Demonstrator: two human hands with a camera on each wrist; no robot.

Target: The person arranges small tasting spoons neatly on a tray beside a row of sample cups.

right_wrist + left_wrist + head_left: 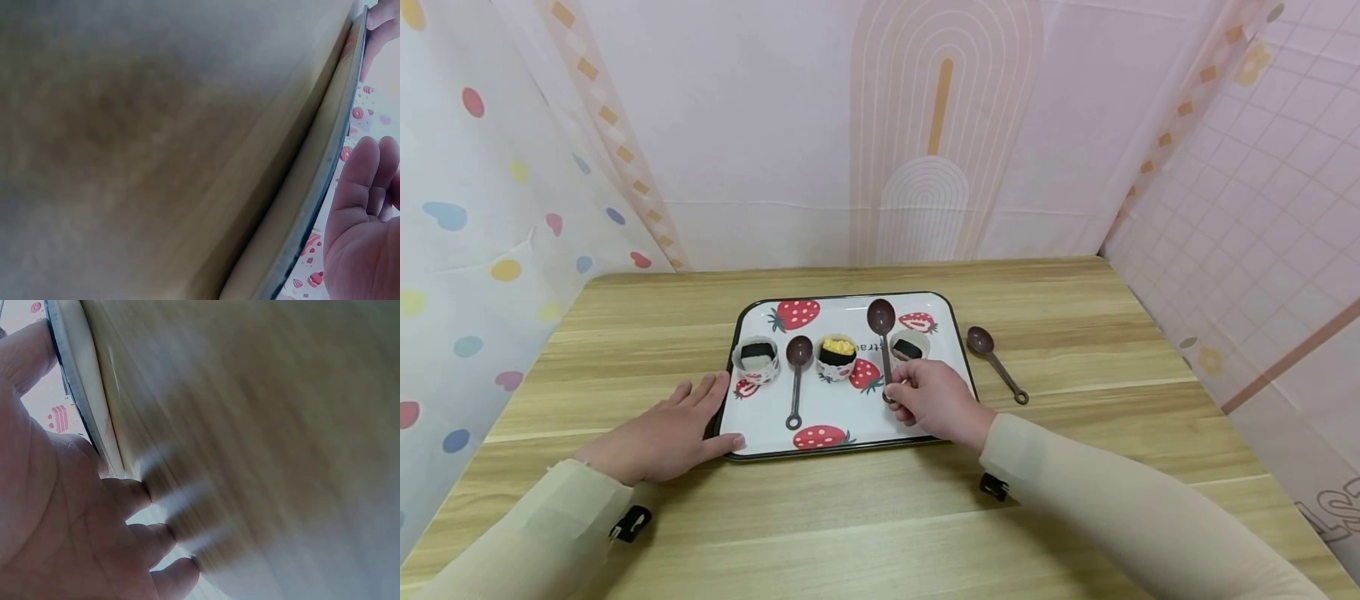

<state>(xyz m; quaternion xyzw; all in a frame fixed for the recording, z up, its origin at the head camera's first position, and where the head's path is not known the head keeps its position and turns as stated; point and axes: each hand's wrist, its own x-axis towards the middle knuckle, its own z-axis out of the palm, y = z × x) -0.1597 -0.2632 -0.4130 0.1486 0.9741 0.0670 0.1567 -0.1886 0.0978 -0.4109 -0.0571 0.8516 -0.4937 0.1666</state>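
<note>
A white strawberry-print tray [842, 410] with a dark rim lies on the wooden table. My right hand [936, 400] pinches the handle end of a brown spoon [881, 317] over the tray's right part; the bowl points away from me. On the tray's left edge rests my left hand [662, 429], fingers straight and thumb at the near corner. Three small paper cups stand in a row: the left cup [756, 375] and right cup [917, 337] hold black-banded sushi pieces, the middle cup [837, 375] one topped with yellow. Another brown spoon [799, 352] lies between the left and middle cups.
To the right of the tray, a third brown spoon [981, 340] lies on the table [850, 525]. Patterned cloth hangings [760, 125] close off the back and both sides.
</note>
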